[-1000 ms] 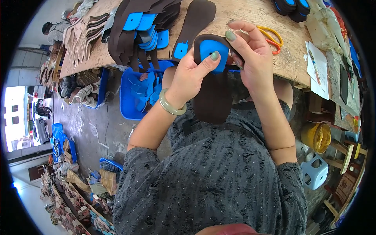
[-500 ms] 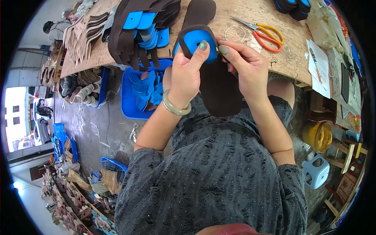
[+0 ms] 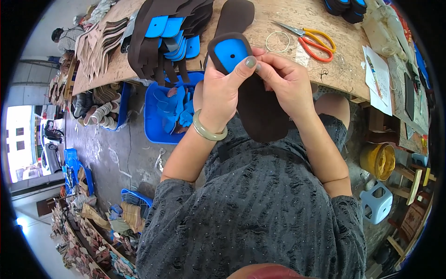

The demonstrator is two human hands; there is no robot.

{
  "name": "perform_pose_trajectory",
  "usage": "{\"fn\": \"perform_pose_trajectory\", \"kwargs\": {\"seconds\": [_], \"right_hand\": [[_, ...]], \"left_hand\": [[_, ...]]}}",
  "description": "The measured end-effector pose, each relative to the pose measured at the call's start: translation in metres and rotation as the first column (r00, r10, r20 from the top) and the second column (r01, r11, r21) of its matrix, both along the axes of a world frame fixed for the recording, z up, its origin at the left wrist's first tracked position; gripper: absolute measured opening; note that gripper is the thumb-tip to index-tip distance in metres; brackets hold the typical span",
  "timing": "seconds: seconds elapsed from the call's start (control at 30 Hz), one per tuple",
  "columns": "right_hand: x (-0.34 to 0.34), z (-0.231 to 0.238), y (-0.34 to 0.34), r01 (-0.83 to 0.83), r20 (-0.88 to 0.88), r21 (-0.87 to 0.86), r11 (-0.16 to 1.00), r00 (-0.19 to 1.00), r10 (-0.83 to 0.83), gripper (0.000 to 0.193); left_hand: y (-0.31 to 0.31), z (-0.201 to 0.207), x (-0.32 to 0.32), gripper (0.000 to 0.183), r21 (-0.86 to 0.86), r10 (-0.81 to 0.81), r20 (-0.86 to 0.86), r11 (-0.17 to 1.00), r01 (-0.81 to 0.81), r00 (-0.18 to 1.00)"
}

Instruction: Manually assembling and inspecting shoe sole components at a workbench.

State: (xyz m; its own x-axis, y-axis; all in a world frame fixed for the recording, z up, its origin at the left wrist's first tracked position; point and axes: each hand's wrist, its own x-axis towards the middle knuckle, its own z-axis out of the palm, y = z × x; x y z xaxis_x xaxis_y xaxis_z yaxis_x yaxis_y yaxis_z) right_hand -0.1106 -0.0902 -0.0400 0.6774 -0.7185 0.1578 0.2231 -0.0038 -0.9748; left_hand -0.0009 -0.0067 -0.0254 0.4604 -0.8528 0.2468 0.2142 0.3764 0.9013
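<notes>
A dark brown shoe insole (image 3: 259, 110) with a blue heel pad (image 3: 231, 52) is held upright in front of my chest, at the edge of the wooden workbench (image 3: 320, 65). My left hand (image 3: 222, 90), with a pale green bangle on the wrist, grips its left side, thumb pressed at the blue pad's lower right corner. My right hand (image 3: 284, 83) pinches the insole's right edge just beside that thumb. A second brown insole (image 3: 236, 15) lies flat on the bench behind.
Stacked brown and blue sole pieces (image 3: 167, 35) lie on the bench's left part. Orange-handled scissors (image 3: 311, 41) and a wire ring (image 3: 278, 42) lie to the right. A blue bin (image 3: 155, 135) of blue scraps stands on the floor; a yellow bucket (image 3: 380, 160) and grey stool (image 3: 377, 201) stand at right.
The insole has been straightened and lowered in front of me. Both hands slid along its edge, and the blue pad now shows fully above my thumbs.
</notes>
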Motion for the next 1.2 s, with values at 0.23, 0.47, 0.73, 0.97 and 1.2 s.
{"fn": "perform_pose_trajectory", "kwargs": {"seconds": [0.23,0.47,0.73,0.97,1.2], "right_hand": [[-0.017,0.002,-0.025,-0.070,-0.059,0.078,0.994,0.995,0.075,0.030],[-0.019,0.000,-0.010,-0.335,0.161,0.448,0.829,0.942,0.294,0.015],[-0.024,-0.009,0.015,0.040,0.059,-0.860,0.509,0.998,0.021,0.018],[-0.034,-0.006,0.015,-0.123,-0.046,0.272,0.954,0.989,0.141,0.022],[-0.030,-0.008,0.012,-0.188,0.078,0.489,0.852,0.982,0.171,0.013]], "left_hand": [[0.000,0.002,0.013,0.022,0.033,0.020,-0.164,0.999,-0.015,0.986],[0.001,-0.002,0.015,0.023,-0.016,-0.083,-0.201,0.997,0.081,0.976],[0.006,-0.002,0.009,0.031,0.059,-0.028,-0.285,0.997,0.047,0.958],[0.012,-0.011,0.004,0.036,0.043,-0.139,-0.275,0.987,0.157,0.951],[0.011,-0.016,0.001,0.036,0.014,-0.170,-0.239,0.984,0.178,0.956]]}}
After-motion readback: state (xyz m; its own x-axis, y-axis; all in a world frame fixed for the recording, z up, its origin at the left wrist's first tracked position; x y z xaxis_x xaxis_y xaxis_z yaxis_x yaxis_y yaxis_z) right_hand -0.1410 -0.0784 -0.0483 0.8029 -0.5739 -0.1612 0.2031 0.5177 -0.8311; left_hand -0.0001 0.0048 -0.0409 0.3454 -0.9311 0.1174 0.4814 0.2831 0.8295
